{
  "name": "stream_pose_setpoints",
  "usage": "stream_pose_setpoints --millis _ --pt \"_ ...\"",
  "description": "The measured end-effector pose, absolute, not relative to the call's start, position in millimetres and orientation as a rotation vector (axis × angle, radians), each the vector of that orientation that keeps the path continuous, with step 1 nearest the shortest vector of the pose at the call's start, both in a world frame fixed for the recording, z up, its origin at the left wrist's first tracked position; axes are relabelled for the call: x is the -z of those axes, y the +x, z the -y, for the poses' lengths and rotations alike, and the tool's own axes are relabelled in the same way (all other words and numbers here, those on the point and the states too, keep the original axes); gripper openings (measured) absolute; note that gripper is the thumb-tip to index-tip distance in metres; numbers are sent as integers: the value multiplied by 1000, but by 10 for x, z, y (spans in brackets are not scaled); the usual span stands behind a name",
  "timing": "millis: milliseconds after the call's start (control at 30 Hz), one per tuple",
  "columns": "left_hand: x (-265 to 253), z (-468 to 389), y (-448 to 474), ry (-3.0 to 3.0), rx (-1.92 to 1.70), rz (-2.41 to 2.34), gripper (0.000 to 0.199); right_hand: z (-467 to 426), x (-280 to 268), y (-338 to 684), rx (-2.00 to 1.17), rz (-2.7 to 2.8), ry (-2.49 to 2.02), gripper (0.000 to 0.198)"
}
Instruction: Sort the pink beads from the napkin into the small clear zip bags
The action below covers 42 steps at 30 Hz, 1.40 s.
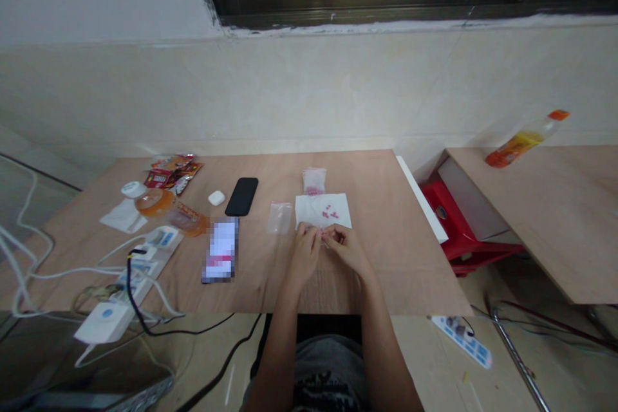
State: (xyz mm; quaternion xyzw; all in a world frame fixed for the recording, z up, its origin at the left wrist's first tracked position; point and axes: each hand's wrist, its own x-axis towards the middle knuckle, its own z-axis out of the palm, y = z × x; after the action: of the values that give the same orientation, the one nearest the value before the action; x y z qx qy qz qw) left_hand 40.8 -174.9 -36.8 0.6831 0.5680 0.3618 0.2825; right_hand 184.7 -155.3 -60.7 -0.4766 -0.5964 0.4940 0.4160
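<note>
My left hand [307,248] and my right hand [346,248] meet over the near edge of a white paper sheet [309,205]. The fingers of both are closed in a pinch, fingertips nearly touching. Between them shows a small pink piece [320,232], too small to make out fully. Several small pink pieces [331,212] lie loose on the sheet. Just beyond it rests a clear bag [314,179] with pink pieces at its lower end. To the left of the sheet lies a clear zip bag [280,217] that looks flat.
Left on the wooden table [400,257] are a black phone [242,196], a lit phone [221,250], a white case [217,197], an orange drink bottle [171,209], snack packets [172,172] and a power strip [130,290] with cables. A red stool [454,225] stands right.
</note>
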Motion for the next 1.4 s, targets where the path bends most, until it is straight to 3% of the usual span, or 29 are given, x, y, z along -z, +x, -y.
stream_pose_setpoints --millis 300,533,867,1167,1400 --pt "334 1760 422 1948 -849 -1493 22 1561 608 1850 -1035 1607 -1341 14" --pt "340 1773 442 1869 -989 -1616 20 1549 585 1757 -862 1520 -1448 13" --pt "241 1769 441 1829 -951 -1662 25 1553 557 1739 -958 1411 -1395 13" --pt "199 1777 406 1836 -921 -1677 24 1556 521 1739 -1175 1600 -1212 25" --pt "205 1746 357 1702 -1110 -1602 25 1490 635 1765 -1298 1243 -1173 28"
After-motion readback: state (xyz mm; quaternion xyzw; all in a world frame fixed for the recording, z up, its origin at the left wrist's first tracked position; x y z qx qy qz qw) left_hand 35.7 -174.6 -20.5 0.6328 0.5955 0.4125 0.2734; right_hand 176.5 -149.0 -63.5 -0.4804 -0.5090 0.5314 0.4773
